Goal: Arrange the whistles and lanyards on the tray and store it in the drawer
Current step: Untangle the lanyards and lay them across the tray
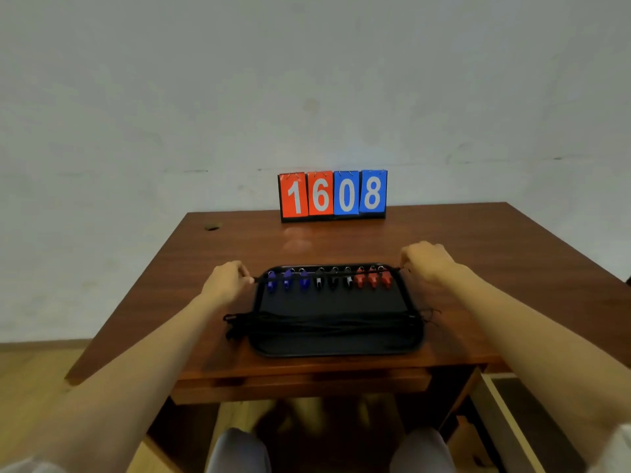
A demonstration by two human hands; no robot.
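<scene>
A black tray (336,348) lies on the brown desk near its front edge. Along the tray's far side hang several whistles in a row: three blue whistles (288,280), three black whistles (333,281) and three red whistles (373,278), all threaded on one black cord (327,274) stretched tight. My left hand (225,281) pinches the cord's left end beside the tray. My right hand (426,262) pinches its right end. A bundle of black lanyards (321,324) lies across the tray's near half, its ends sticking out past both sides.
A flip scoreboard (333,195) reading 1608 stands at the desk's back edge against the wall. A cable hole (212,228) sits at the back left. The drawer front (300,387) runs under the desk's front edge. My knees are below.
</scene>
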